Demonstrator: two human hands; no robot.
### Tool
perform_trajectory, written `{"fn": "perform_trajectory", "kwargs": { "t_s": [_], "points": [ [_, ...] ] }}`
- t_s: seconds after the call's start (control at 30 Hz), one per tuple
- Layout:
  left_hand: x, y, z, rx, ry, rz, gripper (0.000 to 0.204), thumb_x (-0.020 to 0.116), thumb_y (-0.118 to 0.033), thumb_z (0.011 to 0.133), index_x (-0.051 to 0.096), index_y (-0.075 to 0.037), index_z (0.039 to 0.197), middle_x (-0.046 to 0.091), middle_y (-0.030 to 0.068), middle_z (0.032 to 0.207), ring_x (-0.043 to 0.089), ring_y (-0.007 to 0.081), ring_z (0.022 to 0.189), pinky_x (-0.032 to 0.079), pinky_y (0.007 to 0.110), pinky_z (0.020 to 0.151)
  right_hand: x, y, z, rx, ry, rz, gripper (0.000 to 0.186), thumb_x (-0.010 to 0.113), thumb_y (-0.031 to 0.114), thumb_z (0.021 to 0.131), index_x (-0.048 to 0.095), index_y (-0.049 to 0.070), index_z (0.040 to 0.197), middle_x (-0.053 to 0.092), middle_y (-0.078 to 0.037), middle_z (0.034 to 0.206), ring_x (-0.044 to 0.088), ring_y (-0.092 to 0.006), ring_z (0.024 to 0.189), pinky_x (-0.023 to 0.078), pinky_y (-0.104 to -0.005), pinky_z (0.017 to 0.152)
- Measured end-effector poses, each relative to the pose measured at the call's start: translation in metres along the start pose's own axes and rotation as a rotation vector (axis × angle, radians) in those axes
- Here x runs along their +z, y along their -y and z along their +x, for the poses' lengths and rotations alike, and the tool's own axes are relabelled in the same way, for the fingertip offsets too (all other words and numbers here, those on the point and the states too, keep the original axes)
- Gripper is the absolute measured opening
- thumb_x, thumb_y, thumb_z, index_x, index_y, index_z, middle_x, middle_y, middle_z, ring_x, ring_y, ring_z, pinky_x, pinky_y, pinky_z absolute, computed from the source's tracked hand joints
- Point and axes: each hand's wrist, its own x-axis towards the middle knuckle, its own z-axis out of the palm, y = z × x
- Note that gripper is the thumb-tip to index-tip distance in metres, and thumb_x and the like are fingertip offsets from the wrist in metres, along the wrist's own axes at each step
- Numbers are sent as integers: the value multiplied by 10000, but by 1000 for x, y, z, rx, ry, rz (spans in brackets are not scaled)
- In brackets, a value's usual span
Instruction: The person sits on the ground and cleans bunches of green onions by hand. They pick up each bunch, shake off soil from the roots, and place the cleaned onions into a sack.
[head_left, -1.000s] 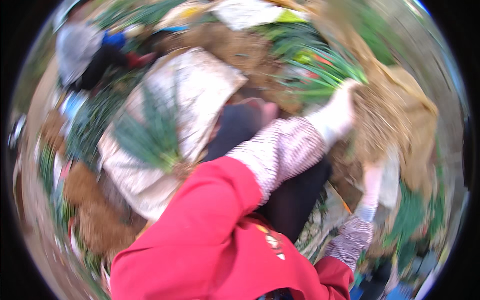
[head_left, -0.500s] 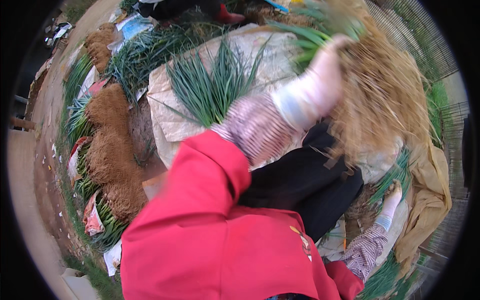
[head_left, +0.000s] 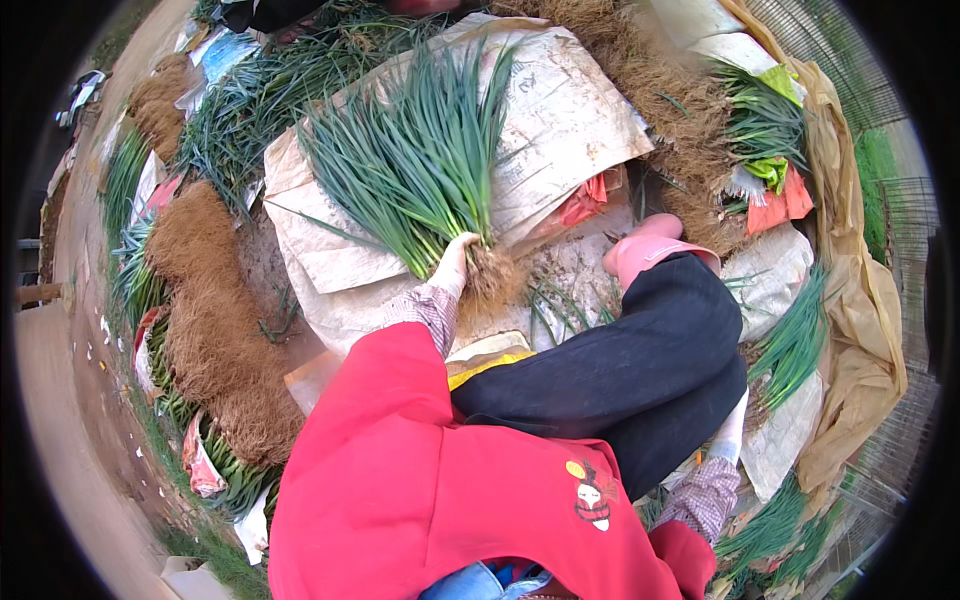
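My left hand (head_left: 456, 266) is closed around the base of a bunch of spring onions (head_left: 415, 165), just above its pale brown roots (head_left: 490, 275). Long green leaves fan away from me across a pale woven sack (head_left: 560, 110). My right hand (head_left: 737, 425) is low on the right, beside my bent knee, its fingers hidden by the dark trouser leg. Close to it lies a smaller bunch of spring onions (head_left: 795, 340) on pale sheeting.
Rows of spring onions with thick brown root masses (head_left: 215, 310) line the left side. More roots (head_left: 680, 100) and wrapped bunches (head_left: 765, 120) stand at the far right. A tan cloth (head_left: 845, 340) hangs along the wire fence (head_left: 905, 225). My pink boot (head_left: 665, 250) rests ahead.
My left hand has swept from the upper right down and left to the sack, where the bunch looks fuller. The right hand has moved back from the small bunch toward my knee.
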Motion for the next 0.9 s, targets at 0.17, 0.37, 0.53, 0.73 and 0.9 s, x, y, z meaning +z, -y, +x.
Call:
{"fn": "perform_trajectory", "kwargs": {
  "t_s": [0.17,0.37,0.53,0.73,0.9],
  "points": [
    [-9,-9,16,52,-28,-42,282,689,-217,814,605,-30,1009,648,124,942,612,286,861,503,427,806,-79,-24,-10,-91,-137,-135,376,467,243,986,597,-31,1208,669,-127,1096,658,-225,925,535,-337,824],
    [27,-42,-39,1460,-529,1452,443,632,-49,749,559,8,1182,595,176,1175,548,330,1126,408,458,1001,-126,-70,-37,14,-296,-242,397,495,304,964,628,-8,1170,676,-161,1087,650,-250,952,522,-362,836],
    [88,-67,31,1047,149,2363,406,591,-229,803,613,-50,1167,554,173,1289,439,328,1288,325,514,1085,-113,-102,-53,111,-268,-297,401,516,322,942,635,3,1152,671,-179,1086,641,-279,979,512,-373,849],
    [48,-111,59,857,124,2434,506,612,-361,815,587,-105,1251,525,125,1346,387,311,1339,297,563,1071,-130,-119,-80,136,-238,-370,406,540,344,915,643,16,1131,666,-200,1086,630,-315,1012,499,-387,865],
    [119,-133,34,332,276,2264,511,615,-310,848,580,-8,1259,601,185,1262,547,281,1201,403,397,1026,-108,-122,-70,77,-35,-721,411,560,362,893,650,27,1113,662,-218,1086,621,-344,1039,489,-399,878]
  ]
}}
